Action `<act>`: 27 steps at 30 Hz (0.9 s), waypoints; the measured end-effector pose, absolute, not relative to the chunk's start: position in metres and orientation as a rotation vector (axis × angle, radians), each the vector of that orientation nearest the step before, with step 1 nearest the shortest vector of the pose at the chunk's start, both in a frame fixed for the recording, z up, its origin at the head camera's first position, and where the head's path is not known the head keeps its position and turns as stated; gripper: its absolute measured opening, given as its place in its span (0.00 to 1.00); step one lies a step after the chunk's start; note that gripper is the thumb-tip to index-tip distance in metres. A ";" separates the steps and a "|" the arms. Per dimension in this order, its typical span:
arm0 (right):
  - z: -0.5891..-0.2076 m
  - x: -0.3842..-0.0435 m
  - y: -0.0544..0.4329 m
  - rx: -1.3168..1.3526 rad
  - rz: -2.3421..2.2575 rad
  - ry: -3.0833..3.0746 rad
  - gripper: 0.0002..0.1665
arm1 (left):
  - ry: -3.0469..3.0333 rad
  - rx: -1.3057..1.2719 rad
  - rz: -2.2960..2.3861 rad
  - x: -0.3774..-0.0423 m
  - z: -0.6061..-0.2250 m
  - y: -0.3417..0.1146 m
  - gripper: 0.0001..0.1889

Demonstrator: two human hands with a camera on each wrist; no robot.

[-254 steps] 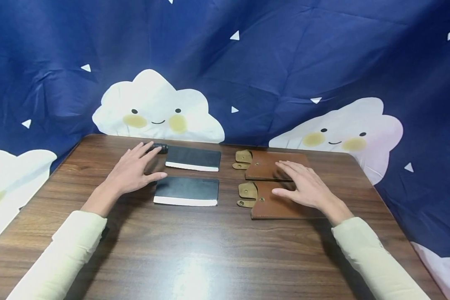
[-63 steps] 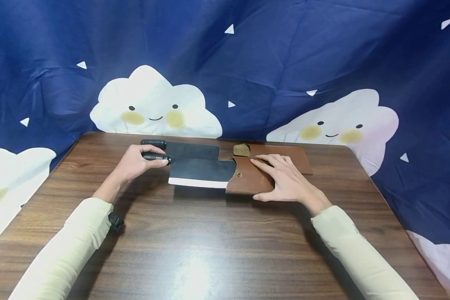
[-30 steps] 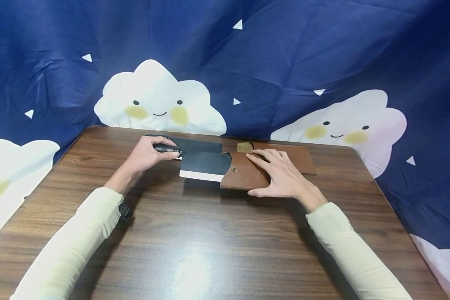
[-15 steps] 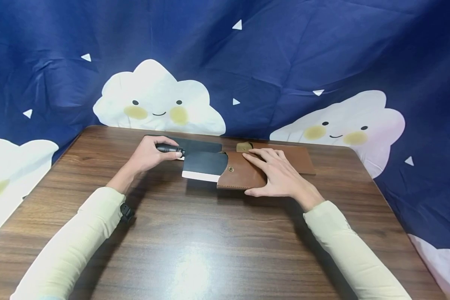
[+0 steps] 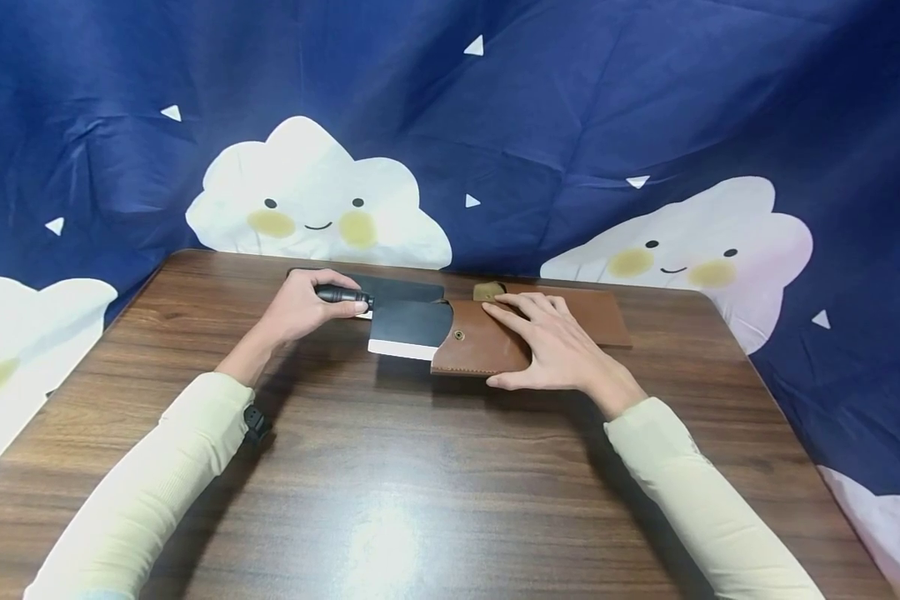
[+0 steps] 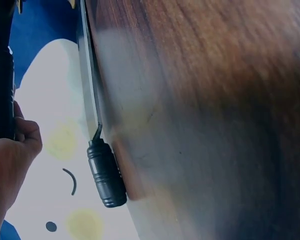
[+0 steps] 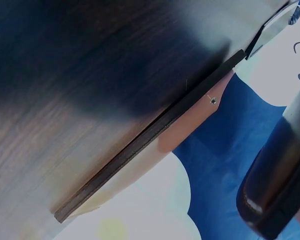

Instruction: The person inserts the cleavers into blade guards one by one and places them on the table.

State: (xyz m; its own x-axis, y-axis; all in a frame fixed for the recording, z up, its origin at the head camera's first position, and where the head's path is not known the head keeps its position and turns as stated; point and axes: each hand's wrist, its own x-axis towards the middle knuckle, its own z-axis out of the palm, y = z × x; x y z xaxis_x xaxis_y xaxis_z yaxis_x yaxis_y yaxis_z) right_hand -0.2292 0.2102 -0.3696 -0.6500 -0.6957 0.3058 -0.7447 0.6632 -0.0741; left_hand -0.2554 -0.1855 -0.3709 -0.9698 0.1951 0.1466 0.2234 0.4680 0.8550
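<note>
My left hand [image 5: 296, 308] grips the black handle of a cleaver [image 5: 407, 323], a dark blade with a bright cutting edge toward me. Part of that blade sits inside a brown leather sheath [image 5: 487, 337], hiding its far end. My right hand [image 5: 558, 346] holds the sheath, thumb at the near edge and fingers spread over the top. Shadows fall on the table below both pieces. In the left wrist view the held handle [image 6: 1, 95] stands in the fist at the left edge. The sheath's underside [image 7: 275, 185] looms large in the right wrist view.
Behind the held one, a second cleaver [image 5: 414, 289] lies flat on the wooden table [image 5: 420, 467]; its black handle [image 6: 107, 172] shows in the left wrist view. A second brown sheath [image 5: 603, 317] with an olive flap lies behind my right hand. A blue cloud-print curtain [image 5: 510, 125] hangs beyond.
Earlier both hands hovered open over the cleavers and sheaths. Since then the near cleaver and sheath were picked up, and over the last seconds the blade has slid deeper into the sheath.
</note>
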 end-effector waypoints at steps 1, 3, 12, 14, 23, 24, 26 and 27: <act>-0.370 -0.229 0.210 1.162 0.282 -2.629 0.63 | -2.666 -0.378 -1.565 -0.256 -0.371 -0.185 0.21; -0.370 -0.229 0.210 1.167 0.283 -2.628 0.63 | -2.667 -0.372 -1.569 -0.256 -0.371 -0.184 0.21; -0.371 -0.231 0.210 1.165 0.285 -2.624 0.63 | -2.663 -0.379 -1.578 -0.256 -0.371 -0.179 0.21; -0.371 -0.232 0.208 1.163 0.284 -2.621 0.63 | -2.664 -0.366 -1.566 -0.256 -0.371 -0.178 0.20; -0.370 -0.233 0.204 1.157 0.278 -2.620 0.63 | -2.703 -0.385 -1.559 -0.256 -0.369 -0.176 0.23; -0.370 -0.233 0.204 1.157 0.278 -2.620 0.63 | -2.703 -0.389 -1.562 -0.255 -0.368 -0.176 0.23; -0.370 -0.234 0.203 1.161 0.280 -2.618 0.63 | -2.702 -0.391 -1.556 -0.255 -0.368 -0.175 0.23; -0.370 -0.235 0.202 1.162 0.280 -2.617 0.63 | -2.700 -0.389 -1.554 -0.255 -0.368 -0.174 0.23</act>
